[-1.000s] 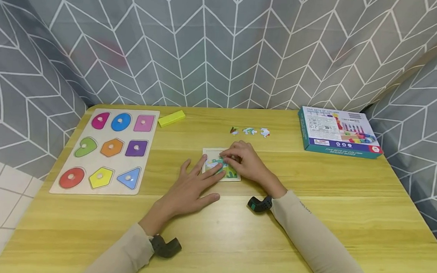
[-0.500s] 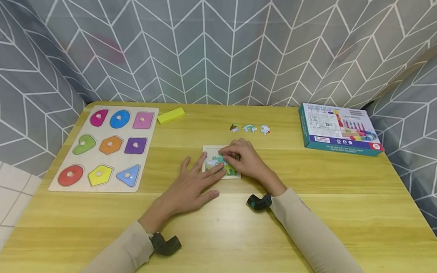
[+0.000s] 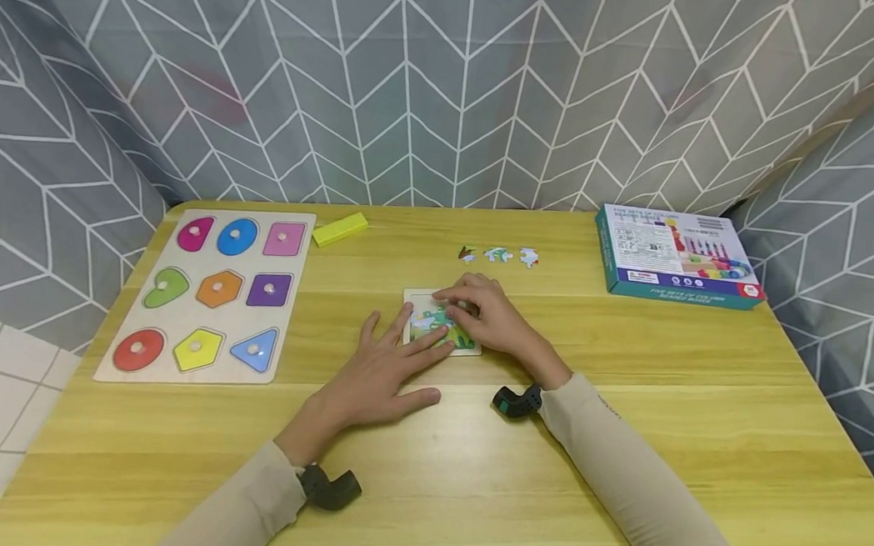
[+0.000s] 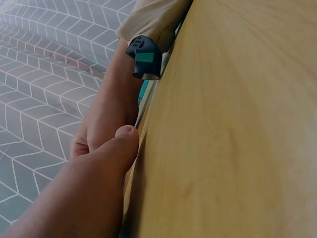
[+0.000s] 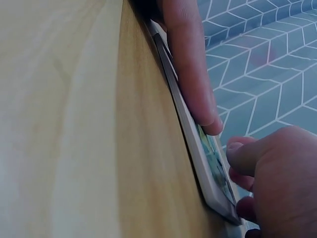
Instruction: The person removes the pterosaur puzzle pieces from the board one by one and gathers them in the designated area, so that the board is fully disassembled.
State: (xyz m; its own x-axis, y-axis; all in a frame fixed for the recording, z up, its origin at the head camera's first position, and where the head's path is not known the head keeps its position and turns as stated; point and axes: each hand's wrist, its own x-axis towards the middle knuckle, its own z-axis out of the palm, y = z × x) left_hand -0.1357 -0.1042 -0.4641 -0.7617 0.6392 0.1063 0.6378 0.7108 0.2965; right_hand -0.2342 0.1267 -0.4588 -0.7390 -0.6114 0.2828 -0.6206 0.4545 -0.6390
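Observation:
A small framed jigsaw puzzle (image 3: 422,326) with a green and teal picture lies flat on the table between both hands. My left hand (image 3: 378,382) is spread, its fingertips resting on the frame and the lower part of the picture. My right hand (image 3: 490,314) is over the upper right of the puzzle, with thumb and index finger curled about a teal puzzle piece (image 3: 443,313), which they mostly hide. The right wrist view shows the thin puzzle tray (image 5: 190,134) edge-on, with the right thumb and fingers (image 5: 277,163) bent close together at its end.
Several loose puzzle pieces (image 3: 497,255) lie in a row behind the puzzle. A shape board (image 3: 239,369) with knobbed pieces is at left, beside a yellow block (image 3: 340,229). A boxed toy set (image 3: 682,256) sits at back right. A patterned curtain (image 3: 433,89) hangs behind the table.
The right index finger has straightened and shifted slightly left over the puzzle's top, apart from the thumb. The left hand stays in place. The head view has tilted a little.

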